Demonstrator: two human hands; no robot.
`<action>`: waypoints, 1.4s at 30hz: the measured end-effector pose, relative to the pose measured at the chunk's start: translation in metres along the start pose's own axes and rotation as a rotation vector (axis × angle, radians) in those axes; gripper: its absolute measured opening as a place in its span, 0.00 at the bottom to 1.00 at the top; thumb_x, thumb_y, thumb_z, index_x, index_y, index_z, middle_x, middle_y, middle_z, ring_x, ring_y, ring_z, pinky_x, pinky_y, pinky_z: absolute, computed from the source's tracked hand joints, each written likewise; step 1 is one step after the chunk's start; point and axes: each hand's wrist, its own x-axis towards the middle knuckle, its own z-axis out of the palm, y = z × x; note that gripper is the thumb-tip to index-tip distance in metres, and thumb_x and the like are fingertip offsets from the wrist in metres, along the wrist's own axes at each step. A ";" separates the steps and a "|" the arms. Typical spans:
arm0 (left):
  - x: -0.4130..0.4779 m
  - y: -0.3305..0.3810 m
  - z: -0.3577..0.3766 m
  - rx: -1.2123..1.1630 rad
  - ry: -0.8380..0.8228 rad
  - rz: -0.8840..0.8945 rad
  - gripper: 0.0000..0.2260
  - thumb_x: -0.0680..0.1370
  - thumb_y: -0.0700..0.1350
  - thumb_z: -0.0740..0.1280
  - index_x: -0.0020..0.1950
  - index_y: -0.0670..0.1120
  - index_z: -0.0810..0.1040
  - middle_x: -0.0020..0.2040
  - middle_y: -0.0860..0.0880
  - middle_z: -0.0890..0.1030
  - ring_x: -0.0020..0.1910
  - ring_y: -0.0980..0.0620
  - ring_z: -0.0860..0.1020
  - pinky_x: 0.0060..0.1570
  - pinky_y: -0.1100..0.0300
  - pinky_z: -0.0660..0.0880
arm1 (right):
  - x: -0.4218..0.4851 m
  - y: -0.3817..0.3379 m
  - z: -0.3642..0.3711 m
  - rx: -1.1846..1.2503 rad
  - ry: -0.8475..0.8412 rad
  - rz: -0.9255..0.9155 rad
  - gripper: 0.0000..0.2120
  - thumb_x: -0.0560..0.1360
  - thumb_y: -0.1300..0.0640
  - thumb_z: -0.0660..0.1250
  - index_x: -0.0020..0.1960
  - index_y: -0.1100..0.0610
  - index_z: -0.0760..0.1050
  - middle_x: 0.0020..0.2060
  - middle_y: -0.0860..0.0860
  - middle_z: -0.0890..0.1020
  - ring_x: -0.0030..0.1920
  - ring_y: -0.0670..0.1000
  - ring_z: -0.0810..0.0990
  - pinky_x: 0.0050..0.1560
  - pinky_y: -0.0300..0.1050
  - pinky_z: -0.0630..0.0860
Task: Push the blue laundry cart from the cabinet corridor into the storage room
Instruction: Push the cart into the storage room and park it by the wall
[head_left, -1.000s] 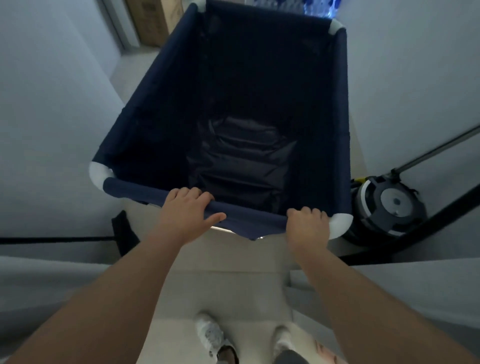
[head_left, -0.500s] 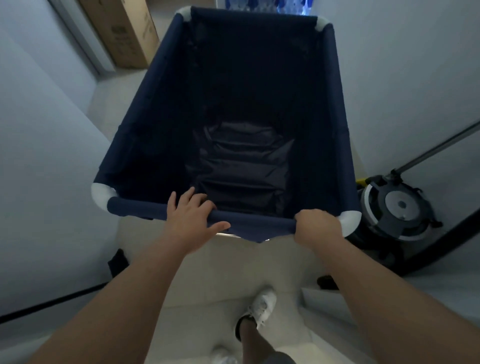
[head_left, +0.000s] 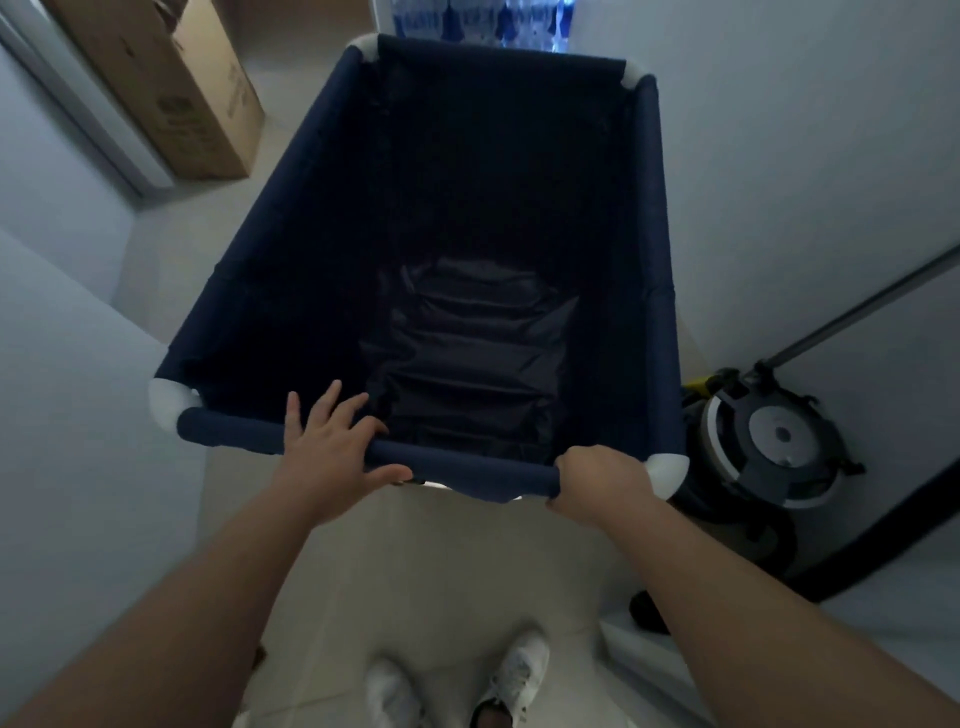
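The blue laundry cart (head_left: 291, 208) fills the middle of the head view, a dark navy fabric bin with white corner joints and a dark liner at its bottom. My left hand (head_left: 332, 447) rests on the near rim bar with its fingers spread flat and the thumb under the bar. My right hand (head_left: 602, 480) is wrapped tightly around the same bar, close to the near right corner. The cart's wheels are hidden beneath it.
A tall cardboard box (head_left: 171, 88) leans against the wall at the upper left. A vacuum cleaner (head_left: 769, 447) with a long wand stands against the right wall, close to the cart's near right corner. Packs of water bottles (head_left: 478, 21) lie beyond the cart. White walls flank both sides.
The cart has rolled forward past the left wall, showing more of the cardboard box and floor. My left hand's fingers have lifted and spread from a curled hold. My feet stepped forward.
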 end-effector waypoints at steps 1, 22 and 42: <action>0.008 -0.002 -0.002 0.002 -0.001 0.013 0.47 0.61 0.82 0.36 0.66 0.60 0.73 0.79 0.52 0.61 0.80 0.46 0.45 0.72 0.38 0.30 | 0.004 0.000 -0.002 0.011 0.005 0.008 0.09 0.76 0.51 0.66 0.53 0.54 0.78 0.48 0.51 0.83 0.47 0.53 0.82 0.42 0.45 0.77; 0.163 -0.032 -0.044 0.052 0.010 0.252 0.41 0.66 0.79 0.40 0.65 0.59 0.73 0.75 0.53 0.67 0.78 0.47 0.53 0.74 0.35 0.36 | 0.077 -0.004 -0.053 0.060 0.162 0.231 0.09 0.79 0.51 0.64 0.58 0.46 0.77 0.50 0.48 0.82 0.51 0.52 0.80 0.51 0.48 0.70; 0.384 0.020 -0.103 0.019 -0.017 0.292 0.33 0.67 0.79 0.47 0.55 0.58 0.74 0.55 0.55 0.78 0.59 0.49 0.73 0.74 0.42 0.53 | 0.224 0.104 -0.178 0.188 0.038 0.274 0.11 0.77 0.56 0.65 0.59 0.49 0.77 0.51 0.49 0.81 0.51 0.53 0.81 0.51 0.48 0.78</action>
